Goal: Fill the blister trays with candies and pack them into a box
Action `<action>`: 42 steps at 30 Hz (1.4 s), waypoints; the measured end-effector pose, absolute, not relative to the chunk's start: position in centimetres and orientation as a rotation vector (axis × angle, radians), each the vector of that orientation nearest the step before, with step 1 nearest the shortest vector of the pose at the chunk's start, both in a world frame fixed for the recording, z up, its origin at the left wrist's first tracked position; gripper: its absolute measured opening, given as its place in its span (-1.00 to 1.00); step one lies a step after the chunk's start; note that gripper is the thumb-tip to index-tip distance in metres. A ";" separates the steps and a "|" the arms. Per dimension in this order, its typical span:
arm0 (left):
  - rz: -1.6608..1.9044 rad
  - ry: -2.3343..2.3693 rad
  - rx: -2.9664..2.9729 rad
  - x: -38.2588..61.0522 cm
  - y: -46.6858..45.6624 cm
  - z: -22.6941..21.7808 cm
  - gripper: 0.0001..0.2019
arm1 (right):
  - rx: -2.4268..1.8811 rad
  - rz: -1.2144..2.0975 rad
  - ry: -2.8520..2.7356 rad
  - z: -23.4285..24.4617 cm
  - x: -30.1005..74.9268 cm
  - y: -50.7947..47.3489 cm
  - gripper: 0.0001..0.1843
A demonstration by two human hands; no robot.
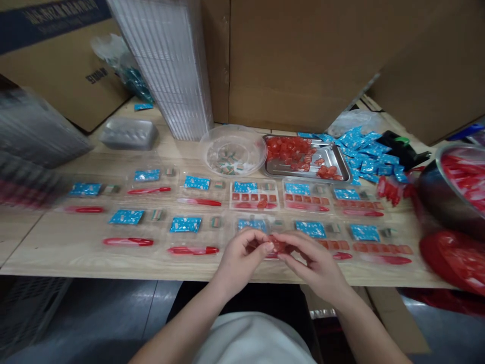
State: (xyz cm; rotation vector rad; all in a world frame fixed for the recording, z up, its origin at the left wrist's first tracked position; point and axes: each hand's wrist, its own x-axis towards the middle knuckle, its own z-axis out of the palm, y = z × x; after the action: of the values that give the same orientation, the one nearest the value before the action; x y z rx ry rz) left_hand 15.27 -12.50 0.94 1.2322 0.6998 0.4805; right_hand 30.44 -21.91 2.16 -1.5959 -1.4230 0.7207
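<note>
My left hand and my right hand meet above the front row of clear plastic trays. Between their fingertips is a small red translucent piece, pinched from both sides. Beneath them lies a tray with a blue printed packet, its lower part hidden by my hands. Just right of my right hand, another tray holds a blue packet, orange-red squares and a red pen-like stick. Left of my left hand, a tray holds a blue packet and a red pen-like stick.
Behind the trays stand a round clear tub with small green-and-tan pieces and a metal tray of red pieces. Blue packets lie heaped at right, near a metal bowl. A tall stack of clear trays rises at back.
</note>
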 end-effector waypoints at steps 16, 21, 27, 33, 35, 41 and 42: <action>0.560 0.682 1.455 14.7 -12.7 0.9 -0.91 | -1.639 0.660 -1.205 1.9 29.6 -22.0 -0.83; 0.510 0.695 1.432 14.7 -12.4 0.9 -0.87 | -1.671 0.634 -1.217 2.5 29.2 -22.1 -0.82; 0.655 0.672 1.776 14.6 -12.7 0.9 -0.85 | -1.554 0.994 -0.755 2.2 28.5 -21.8 -0.78; 0.556 0.699 1.695 14.3 -13.0 1.4 -0.78 | -1.468 1.054 -0.647 1.7 28.5 -21.6 -0.75; 0.528 0.694 1.652 14.3 -12.9 1.5 -0.79 | -1.474 1.042 -0.661 1.6 28.5 -21.5 -0.77; 0.587 0.704 1.604 14.5 -12.6 1.3 -0.82 | -1.447 1.078 -0.554 1.6 28.6 -21.2 -0.74; 0.609 0.730 1.654 14.3 -12.6 1.2 -0.82 | -1.432 1.102 -0.480 1.6 28.6 -21.1 -0.73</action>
State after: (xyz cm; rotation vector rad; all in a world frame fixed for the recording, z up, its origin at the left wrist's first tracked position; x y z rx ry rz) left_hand 14.33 -12.57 1.23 1.6538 0.7299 0.6087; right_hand 28.63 -21.14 1.62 -1.4318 -0.4802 1.1021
